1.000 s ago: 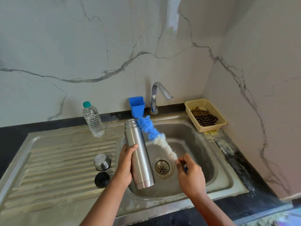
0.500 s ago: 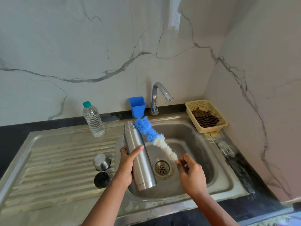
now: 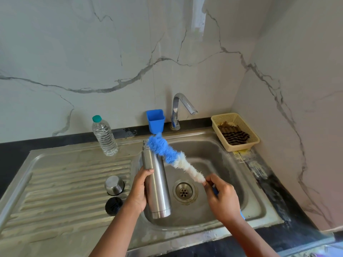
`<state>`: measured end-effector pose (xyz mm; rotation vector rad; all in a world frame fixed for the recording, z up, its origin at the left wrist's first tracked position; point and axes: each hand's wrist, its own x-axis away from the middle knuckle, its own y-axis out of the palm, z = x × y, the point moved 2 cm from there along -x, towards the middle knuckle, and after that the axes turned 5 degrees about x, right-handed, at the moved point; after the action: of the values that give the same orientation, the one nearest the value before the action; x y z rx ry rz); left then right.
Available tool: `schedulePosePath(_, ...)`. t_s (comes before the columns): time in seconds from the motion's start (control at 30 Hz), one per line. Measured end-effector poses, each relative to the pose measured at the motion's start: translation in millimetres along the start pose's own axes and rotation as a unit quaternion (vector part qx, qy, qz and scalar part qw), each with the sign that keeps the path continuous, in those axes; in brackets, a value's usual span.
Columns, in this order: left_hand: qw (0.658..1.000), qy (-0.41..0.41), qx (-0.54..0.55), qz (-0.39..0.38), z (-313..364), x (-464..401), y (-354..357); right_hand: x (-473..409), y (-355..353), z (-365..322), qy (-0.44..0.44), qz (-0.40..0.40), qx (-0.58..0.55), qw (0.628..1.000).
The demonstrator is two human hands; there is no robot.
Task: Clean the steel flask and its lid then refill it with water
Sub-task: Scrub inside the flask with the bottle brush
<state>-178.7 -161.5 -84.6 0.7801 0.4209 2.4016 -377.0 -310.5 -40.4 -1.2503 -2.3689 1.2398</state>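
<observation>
My left hand (image 3: 139, 190) grips the steel flask (image 3: 157, 184) around its middle and holds it upright over the left side of the sink basin (image 3: 232, 184). My right hand (image 3: 222, 198) holds the blue handle of a bottle brush (image 3: 174, 157). Its blue and white bristles slant up to the left, and the blue tip is right at the flask's open mouth. The steel cap (image 3: 114, 184) and the black inner lid (image 3: 113, 205) lie on the ribbed drainboard (image 3: 65, 182), left of the flask.
A water bottle with a green cap (image 3: 104, 136) stands at the back of the drainboard. A blue cup (image 3: 155, 120) and the tap (image 3: 181, 108) are behind the basin. A yellow basket with a scrubber (image 3: 235, 131) sits at the right corner. The drain (image 3: 184, 191) is open.
The brush's blue tip has shifted left, from beside the flask's mouth to over it. My left hand has slid slightly higher on the flask.
</observation>
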Motion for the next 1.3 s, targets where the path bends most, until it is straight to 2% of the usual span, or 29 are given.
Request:
schedulePosePath(0.13,0.999,-0.016,0.033,-0.012,-2,2,0,-3,4,1,0.055,-0.019,0.022,0.998)
schedulePosePath(0.27,1.000,0.009,-0.008,0.013,-1,-2,-1,2,5,-5,-0.009,-0.017,0.012,1.000)
schedulePosePath(0.37,0.999,0.020,-0.025,0.013,-2,-4,-2,0,7,-1,0.031,-0.017,0.005,0.999)
schedulePosePath(0.47,0.999,0.020,-0.025,-0.001,-1,-7,-7,1,8,-1,-0.004,-0.012,-0.014,1.000)
schedulePosePath(0.6,0.999,0.023,-0.028,-0.023,-1,-7,-12,0,7,3,0.020,-0.010,-0.012,1.000)
schedulePosePath(0.7,0.999,0.027,-0.030,-0.030,2,-5,-14,1,7,2,-0.008,-0.013,-0.022,1.000)
schedulePosePath(0.8,1.000,0.001,-0.001,-0.019,1,-6,-20,3,8,6,0.014,-0.009,-0.006,1.000)
schedulePosePath(0.93,0.998,-0.004,0.038,-0.049,1,-7,-23,8,12,-1,-0.018,-0.004,-0.002,1.000)
schedulePosePath(1.03,0.997,-0.029,0.015,-0.069,2,-2,-15,7,15,3,0.035,0.006,0.006,0.999)
schedulePosePath(1.17,0.998,0.007,0.008,-0.062,4,-2,-12,14,16,2,-0.006,-0.018,-0.043,0.999)
schedulePosePath(1.3,0.998,0.009,0.019,-0.067,4,-3,-11,14,19,6,0.028,-0.012,-0.031,0.999)
